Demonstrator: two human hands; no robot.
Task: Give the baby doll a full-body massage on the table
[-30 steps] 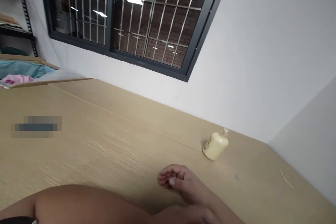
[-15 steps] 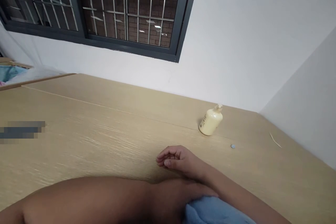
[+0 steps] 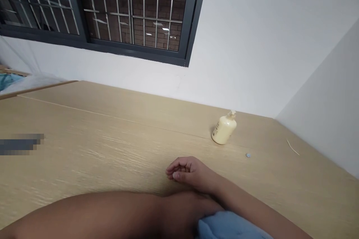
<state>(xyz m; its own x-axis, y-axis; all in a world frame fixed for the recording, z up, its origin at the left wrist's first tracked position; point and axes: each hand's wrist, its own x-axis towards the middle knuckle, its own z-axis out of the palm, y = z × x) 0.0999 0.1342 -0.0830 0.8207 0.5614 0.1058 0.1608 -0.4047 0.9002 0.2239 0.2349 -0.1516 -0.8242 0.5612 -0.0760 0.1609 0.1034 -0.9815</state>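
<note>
My right hand (image 3: 186, 170) rests on the wooden tabletop (image 3: 126, 138), its forearm coming in from the lower right. Its fingers curl loosely, with space between thumb and fingers, and hold nothing I can see. A cream pump bottle (image 3: 223, 130) stands upright beyond this hand, a little to the right and apart from it. Across the bottom of the view lies my left arm (image 3: 98, 213), blurred and close to the camera. My left hand (image 3: 193, 203) is against light blue fabric (image 3: 232, 226) beside my right forearm; its fingers cannot be made out.
A small blue-grey piece (image 3: 248, 155) and a thin pale strip (image 3: 292, 147) lie right of the bottle. A pixelated dark patch (image 3: 19, 145) covers something at the left. White walls and a barred window (image 3: 134, 11) border the back; bluish cloth (image 3: 9, 81) shows at far left.
The view has shifted slightly, so the window, bottle and small items sit a little further left. The right hand's pose is the same; the left arm appears slightly lower.
</note>
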